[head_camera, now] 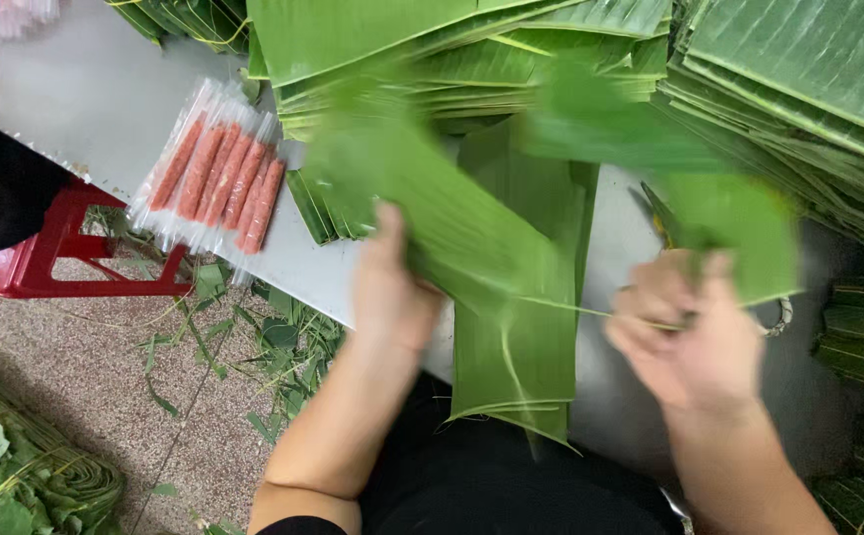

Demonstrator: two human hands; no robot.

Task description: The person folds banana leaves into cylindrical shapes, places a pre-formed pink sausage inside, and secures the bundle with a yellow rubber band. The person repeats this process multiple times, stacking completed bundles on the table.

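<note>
A long green leaf lies across the grey bench, blurred. The left hand is closed on its near edge, thumb on top. The right hand is curled round scissors and pinches a cut leaf piece. A trimmed strip hangs over the bench edge. Leaf stacks wait behind, beside packed sausages. Scraps litter the floor by a red stool, so trimming looks well underway, far from finished.
</note>
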